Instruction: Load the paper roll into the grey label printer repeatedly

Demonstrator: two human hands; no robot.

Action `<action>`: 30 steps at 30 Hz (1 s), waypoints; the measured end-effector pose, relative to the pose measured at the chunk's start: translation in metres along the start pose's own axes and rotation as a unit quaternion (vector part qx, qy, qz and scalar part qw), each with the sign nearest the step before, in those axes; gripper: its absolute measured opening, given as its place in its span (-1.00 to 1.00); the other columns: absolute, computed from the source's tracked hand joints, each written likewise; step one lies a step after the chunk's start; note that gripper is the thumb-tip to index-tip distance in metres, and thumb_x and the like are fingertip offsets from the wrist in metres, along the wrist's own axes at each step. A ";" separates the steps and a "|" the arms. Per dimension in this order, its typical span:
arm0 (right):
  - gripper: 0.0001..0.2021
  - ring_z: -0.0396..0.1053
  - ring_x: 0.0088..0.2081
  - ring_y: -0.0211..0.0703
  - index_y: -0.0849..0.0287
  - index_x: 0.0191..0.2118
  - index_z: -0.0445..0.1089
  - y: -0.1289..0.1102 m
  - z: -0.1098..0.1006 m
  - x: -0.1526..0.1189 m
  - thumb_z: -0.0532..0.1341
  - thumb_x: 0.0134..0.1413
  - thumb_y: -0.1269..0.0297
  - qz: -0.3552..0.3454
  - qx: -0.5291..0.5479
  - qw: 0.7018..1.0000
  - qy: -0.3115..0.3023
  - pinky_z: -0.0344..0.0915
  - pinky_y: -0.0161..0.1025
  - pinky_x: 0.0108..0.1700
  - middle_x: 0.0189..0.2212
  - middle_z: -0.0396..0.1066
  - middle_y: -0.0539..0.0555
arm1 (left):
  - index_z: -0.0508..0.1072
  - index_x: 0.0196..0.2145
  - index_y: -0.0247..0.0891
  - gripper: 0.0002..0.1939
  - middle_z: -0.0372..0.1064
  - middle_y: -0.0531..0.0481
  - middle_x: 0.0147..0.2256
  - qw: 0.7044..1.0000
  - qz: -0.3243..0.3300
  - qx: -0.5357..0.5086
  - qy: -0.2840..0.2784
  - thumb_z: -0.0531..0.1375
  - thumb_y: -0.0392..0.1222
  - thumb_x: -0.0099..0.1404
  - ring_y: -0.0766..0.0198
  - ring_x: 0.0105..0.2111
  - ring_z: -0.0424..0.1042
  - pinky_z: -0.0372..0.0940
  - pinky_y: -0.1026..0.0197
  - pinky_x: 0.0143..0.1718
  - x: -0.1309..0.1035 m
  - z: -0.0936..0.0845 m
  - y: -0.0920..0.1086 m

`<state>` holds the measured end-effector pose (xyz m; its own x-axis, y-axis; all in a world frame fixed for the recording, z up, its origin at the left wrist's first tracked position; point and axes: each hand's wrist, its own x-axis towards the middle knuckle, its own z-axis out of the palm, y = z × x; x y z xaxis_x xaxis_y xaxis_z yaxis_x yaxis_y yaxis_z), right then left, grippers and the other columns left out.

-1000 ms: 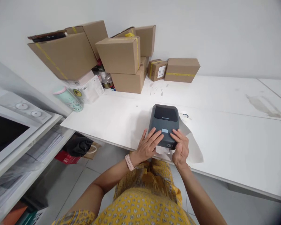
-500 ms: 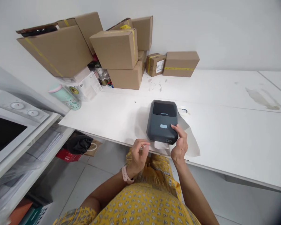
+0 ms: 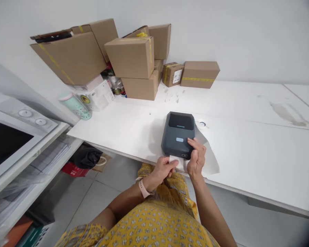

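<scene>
A dark grey label printer (image 3: pixel 178 135) with a pale button sits near the table's front edge. From its front slot sticks out a white paper label (image 3: pixel 179 163). My left hand (image 3: pixel 166 168) pinches the label between thumb and fingers, just below the slot. On the printer's right front corner rests my right hand (image 3: pixel 197 156), fingers on the top and thumb at the side, gripping it. A sheet of white paper (image 3: pixel 208 156) lies partly under the printer, to its right.
Cardboard boxes (image 3: pixel 130 58) are stacked at the back left, and two smaller ones, including a long box (image 3: pixel 200 74), stand by the wall. A mint tumbler (image 3: pixel 76 105) leans at the left. A microwave (image 3: pixel 23 123) stands on a shelf. A small ring-shaped roll (image 3: pixel 202 124) lies behind the paper.
My left hand has moved right and closed on the label at the printer's slot. My right hand stays on the printer's corner. The view has tilted slightly.
</scene>
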<state>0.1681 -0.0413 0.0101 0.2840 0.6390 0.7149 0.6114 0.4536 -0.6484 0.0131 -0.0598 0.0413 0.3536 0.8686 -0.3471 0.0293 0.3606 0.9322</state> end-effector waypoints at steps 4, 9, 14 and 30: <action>-0.61 0.30 0.18 0.11 0.01 0.10 0.45 0.003 -0.001 0.004 -0.07 0.41 0.20 -0.041 -0.077 0.995 -0.057 0.18 0.19 0.17 0.05 0.41 0.18 | 0.41 -0.54 -0.28 -0.45 0.24 0.11 -0.64 0.998 0.008 0.064 0.006 0.18 0.31 0.23 0.40 -0.66 0.19 0.08 0.28 -0.57 -0.001 -0.007 -0.018; -0.72 0.30 0.16 0.13 -0.11 0.05 0.49 -0.019 -0.007 0.016 0.11 0.35 0.15 -0.039 -0.203 0.974 -0.090 -0.06 0.31 0.29 0.06 0.41 0.11 | 0.41 -0.49 -0.25 -0.54 0.25 0.11 -0.58 0.986 0.058 0.099 0.119 0.06 0.14 0.39 0.36 -0.57 0.24 0.15 0.28 -0.48 -0.010 -0.027 -0.023; -0.88 0.13 0.35 0.23 -0.07 -0.13 0.48 -0.039 -0.009 0.038 0.25 0.27 0.11 -0.093 -0.252 0.954 -0.131 -0.35 0.39 0.35 0.16 0.44 0.02 | 0.50 -0.24 -0.21 -0.66 0.47 -0.01 -0.31 0.941 0.179 0.135 0.252 0.05 0.05 0.45 0.25 -0.29 0.43 0.32 0.23 -0.25 -0.002 -0.048 -0.012; -0.40 -0.10 0.46 0.11 -0.07 0.48 -0.15 -0.025 -0.020 0.003 -0.05 0.42 0.05 0.111 0.023 0.988 -0.101 0.00 0.27 0.40 0.47 -0.10 0.17 | 0.10 0.38 -0.11 -0.44 0.07 -0.11 0.40 0.936 0.294 0.087 0.171 -0.16 0.11 0.55 0.14 0.40 0.09 0.15 0.05 0.38 0.027 -0.022 0.023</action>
<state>0.1681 -0.0630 0.0334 0.2518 0.8346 0.4899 0.5147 0.3132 -0.7981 0.0026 -0.0207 0.0511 0.0365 0.9685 0.2463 0.0865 -0.2486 0.9647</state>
